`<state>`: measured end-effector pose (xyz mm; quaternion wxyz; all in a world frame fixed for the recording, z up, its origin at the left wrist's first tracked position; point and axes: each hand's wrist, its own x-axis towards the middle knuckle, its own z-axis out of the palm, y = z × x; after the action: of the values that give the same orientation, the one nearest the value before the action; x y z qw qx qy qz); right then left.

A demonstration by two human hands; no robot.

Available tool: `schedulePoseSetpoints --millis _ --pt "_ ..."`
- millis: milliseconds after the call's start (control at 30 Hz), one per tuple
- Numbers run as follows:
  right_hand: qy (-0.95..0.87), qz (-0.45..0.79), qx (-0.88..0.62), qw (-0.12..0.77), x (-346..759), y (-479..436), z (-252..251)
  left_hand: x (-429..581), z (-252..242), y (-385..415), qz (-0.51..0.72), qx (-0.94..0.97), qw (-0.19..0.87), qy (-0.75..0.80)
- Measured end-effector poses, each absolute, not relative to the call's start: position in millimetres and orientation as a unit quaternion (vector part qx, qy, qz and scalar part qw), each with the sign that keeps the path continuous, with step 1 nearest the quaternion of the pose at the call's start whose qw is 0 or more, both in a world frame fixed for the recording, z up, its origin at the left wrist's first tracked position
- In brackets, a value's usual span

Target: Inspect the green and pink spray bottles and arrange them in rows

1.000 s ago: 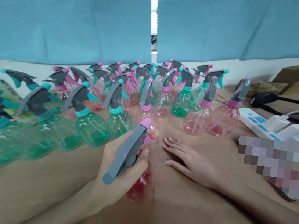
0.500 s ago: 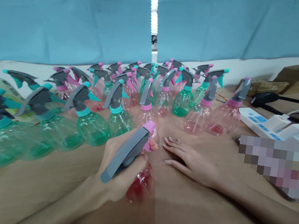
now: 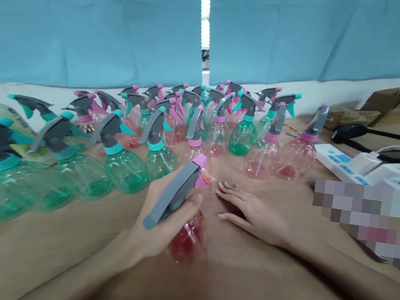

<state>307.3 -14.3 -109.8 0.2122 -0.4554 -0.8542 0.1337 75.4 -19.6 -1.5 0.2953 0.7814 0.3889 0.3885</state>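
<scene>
My left hand (image 3: 160, 219) is wrapped round the neck of a pink spray bottle (image 3: 187, 240) with a grey trigger head (image 3: 173, 193) and pink nozzle. The bottle stands on the brown table (image 3: 248, 286), its trigger pointing back toward me. My right hand (image 3: 251, 212) lies flat on the table just right of the bottle, fingers stretched out, holding nothing. Its fingertips lie a short way from the bottle's nozzle.
Several pink and green spray bottles (image 3: 197, 120) crowd the far and left part of the table; green ones (image 3: 123, 169) stand nearest on the left. A white power strip (image 3: 354, 164) with plugs and cables, a blurred patch and cardboard boxes (image 3: 396, 100) lie right. A blue curtain hangs behind.
The view shifted slightly, and the bottle in my left hand moved a little forward. My right hand stayed flat on the table.
</scene>
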Motion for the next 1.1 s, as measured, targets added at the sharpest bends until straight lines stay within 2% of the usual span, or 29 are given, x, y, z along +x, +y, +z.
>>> schedulePoseSetpoints --millis 233,467,700,1100 --pt "-0.829 0.213 -0.464 0.227 305 -26 -90 83 -9 -24 0.419 0.772 0.349 0.328" --pt "-0.810 0.272 -0.417 0.310 281 -60 -52 103 -18 -26 0.452 0.770 0.352 0.279" --pt "-0.749 0.234 -0.485 0.386 260 -81 -56 136 -22 -31 0.494 0.750 0.314 0.308" --pt "-0.743 0.187 -0.492 0.414 273 -78 -57 142 -20 -26 0.443 0.774 0.357 0.278"
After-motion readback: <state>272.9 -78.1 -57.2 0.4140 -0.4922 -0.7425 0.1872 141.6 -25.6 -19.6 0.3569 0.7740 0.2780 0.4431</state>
